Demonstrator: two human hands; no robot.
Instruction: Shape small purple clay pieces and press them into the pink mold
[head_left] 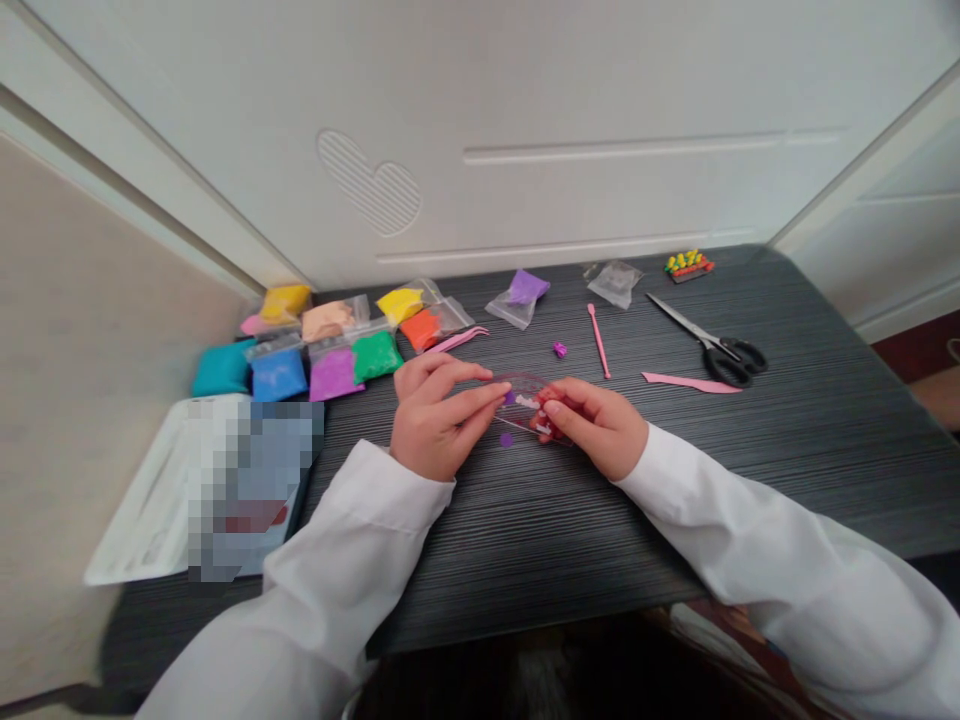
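Note:
Over the middle of the table, my right hand (pixel 596 425) pinches the right end of a small clear plastic sheet (pixel 525 402) with red and white markings. My left hand (pixel 446 410) has its fingertips together at the sheet's left end, beside a small purple piece of clay (pixel 511 397). Whether that piece lies on the sheet or under it, I cannot tell. Just below the sheet, a purple dot (pixel 507 440) rests on the table. Farther back lies a crumpled magenta lump (pixel 559 349).
Several bags of coloured clay, including a green bag (pixel 377 354) and a purple bag (pixel 529 287), lie along the back and left. At right are black-handled scissors (pixel 724 350), a pink stick tool (pixel 598 340), a pink blade (pixel 690 383) and a small yellow-and-red model (pixel 688 264). A white tray (pixel 161 490) sits left.

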